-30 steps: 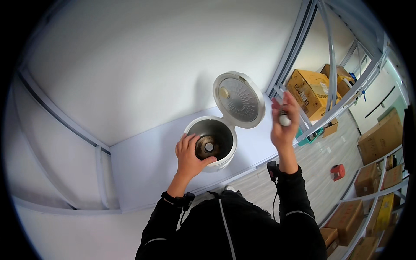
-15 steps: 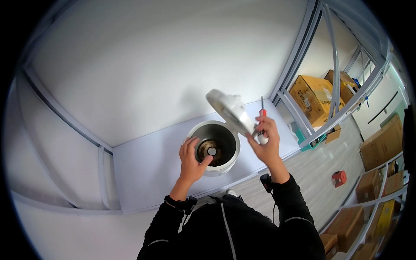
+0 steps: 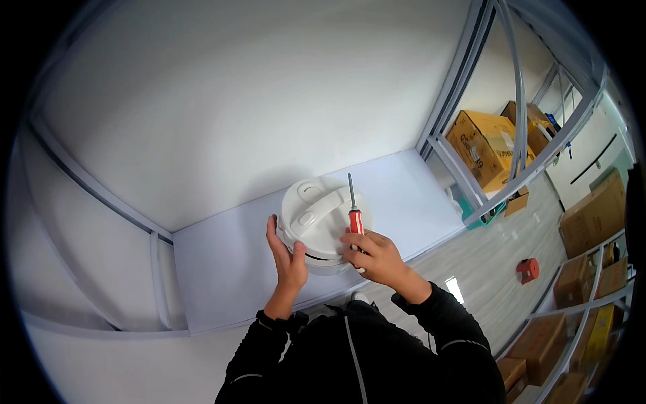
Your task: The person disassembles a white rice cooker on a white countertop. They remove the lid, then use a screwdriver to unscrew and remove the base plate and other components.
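Observation:
A white rice cooker (image 3: 330,270) stands on the pale table. Its round lid (image 3: 323,232) with a curved handle (image 3: 326,207) now covers the pot opening, and a dark gap shows along the near rim. My left hand (image 3: 288,264) holds the cooker's left side, fingers along the wall and thumb near the front rim. In my right hand (image 3: 378,257) is a screwdriver (image 3: 356,222) with a red and white handle, its metal shaft pointing away from me above the lid. That hand is at the lid's near right edge; whether it also presses on the lid is unclear.
The pale tabletop (image 3: 417,188) runs along a white wall, inside a grey metal frame (image 3: 464,74). Cardboard boxes (image 3: 486,148) and a teal crate (image 3: 494,217) are beyond it at right. A red stool (image 3: 528,271) stands on the floor near shelves of boxes (image 3: 538,347).
The lid was tilted up off the pot at the right; it has come down over the opening. My left hand moved from the pot's rim to its side. My right hand moved left with the screwdriver.

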`<state>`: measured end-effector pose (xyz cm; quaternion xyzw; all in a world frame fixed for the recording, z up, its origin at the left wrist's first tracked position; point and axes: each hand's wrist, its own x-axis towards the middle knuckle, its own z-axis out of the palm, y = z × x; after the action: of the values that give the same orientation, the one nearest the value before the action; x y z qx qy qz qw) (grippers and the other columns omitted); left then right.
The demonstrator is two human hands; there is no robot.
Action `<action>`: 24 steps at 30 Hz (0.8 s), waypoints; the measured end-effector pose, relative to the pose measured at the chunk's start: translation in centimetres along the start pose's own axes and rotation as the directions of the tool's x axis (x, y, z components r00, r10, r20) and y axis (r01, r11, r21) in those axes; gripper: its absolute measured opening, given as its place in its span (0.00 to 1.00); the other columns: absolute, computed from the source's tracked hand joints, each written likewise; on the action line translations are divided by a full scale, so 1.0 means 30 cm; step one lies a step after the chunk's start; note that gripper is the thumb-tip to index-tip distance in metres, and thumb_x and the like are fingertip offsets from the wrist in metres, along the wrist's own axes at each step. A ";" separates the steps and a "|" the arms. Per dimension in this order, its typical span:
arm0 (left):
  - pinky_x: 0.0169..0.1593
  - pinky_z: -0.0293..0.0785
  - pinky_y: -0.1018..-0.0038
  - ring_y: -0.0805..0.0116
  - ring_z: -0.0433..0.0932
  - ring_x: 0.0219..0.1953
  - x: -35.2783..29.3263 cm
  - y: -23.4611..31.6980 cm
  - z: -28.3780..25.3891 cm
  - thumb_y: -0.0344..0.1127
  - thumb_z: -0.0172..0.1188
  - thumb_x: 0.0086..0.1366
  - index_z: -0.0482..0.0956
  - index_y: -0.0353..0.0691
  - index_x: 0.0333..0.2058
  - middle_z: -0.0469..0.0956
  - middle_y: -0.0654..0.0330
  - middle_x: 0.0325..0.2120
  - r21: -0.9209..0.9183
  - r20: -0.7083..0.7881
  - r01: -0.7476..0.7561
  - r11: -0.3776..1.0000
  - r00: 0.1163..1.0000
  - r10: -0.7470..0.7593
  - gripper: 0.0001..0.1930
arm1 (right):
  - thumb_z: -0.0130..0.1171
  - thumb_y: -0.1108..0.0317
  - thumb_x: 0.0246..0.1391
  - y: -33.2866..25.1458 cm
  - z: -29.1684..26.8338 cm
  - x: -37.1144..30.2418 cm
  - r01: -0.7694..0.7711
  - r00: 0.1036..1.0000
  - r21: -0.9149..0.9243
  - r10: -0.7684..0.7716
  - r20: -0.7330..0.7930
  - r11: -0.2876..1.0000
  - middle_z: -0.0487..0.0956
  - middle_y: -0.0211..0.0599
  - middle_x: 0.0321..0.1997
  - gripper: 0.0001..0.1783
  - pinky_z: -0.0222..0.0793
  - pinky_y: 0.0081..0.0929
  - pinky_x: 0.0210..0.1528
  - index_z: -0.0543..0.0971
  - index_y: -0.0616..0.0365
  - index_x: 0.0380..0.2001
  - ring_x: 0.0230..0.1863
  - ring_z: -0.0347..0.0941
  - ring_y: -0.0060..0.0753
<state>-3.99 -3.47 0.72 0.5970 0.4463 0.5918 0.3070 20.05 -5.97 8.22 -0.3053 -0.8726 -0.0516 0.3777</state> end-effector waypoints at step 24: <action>0.80 0.42 0.54 0.44 0.44 0.82 -0.058 -0.033 -0.026 0.40 0.48 0.79 0.46 0.30 0.78 0.42 0.37 0.80 0.105 0.098 -0.016 0.994 0.995 0.006 0.37 | 0.73 0.78 0.33 -0.016 -0.006 -0.005 -0.045 0.983 0.086 0.029 0.182 0.995 0.80 0.30 0.57 0.24 0.83 0.39 0.47 0.80 0.49 0.38 0.50 0.83 0.46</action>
<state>-4.75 -4.75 -0.83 0.6430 0.4583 0.5391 0.2931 19.98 -6.48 8.32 -0.3076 -0.8989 0.0228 0.3113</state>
